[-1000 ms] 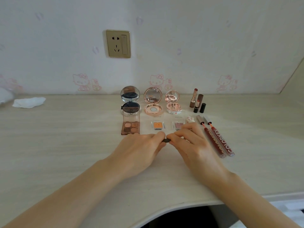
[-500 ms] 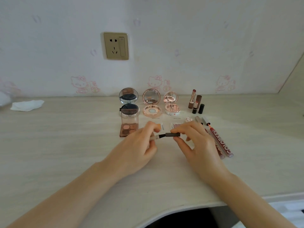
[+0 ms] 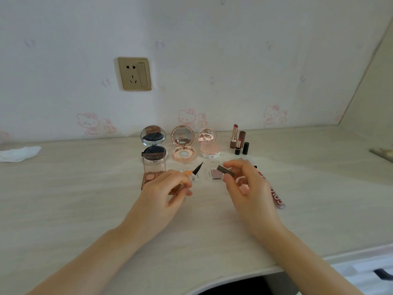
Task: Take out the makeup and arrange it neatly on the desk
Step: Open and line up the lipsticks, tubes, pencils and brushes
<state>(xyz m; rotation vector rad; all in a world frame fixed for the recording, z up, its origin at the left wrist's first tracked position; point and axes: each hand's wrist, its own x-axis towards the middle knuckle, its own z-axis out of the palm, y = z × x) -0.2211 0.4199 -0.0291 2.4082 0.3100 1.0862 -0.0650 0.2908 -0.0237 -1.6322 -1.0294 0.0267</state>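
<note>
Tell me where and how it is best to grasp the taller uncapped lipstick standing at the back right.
Probably grip the taller lipstick by its brown lower tube, coming from above and the left. It stands upright; its soft tip is exposed, and its cap stands close on the right.

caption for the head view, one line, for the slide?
Left hand holds an uncapped eyeliner pen, right hand its cap, above makeup rows on the desk.

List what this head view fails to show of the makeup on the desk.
- Eyeliner pen body: hidden inside the left hand.
- Lip gloss tubes: upper parts behind the right hand.
- Orange eyeshadow pan: mostly covered by left fingers.
- Object at right edge: cut off, unidentifiable.
</note>
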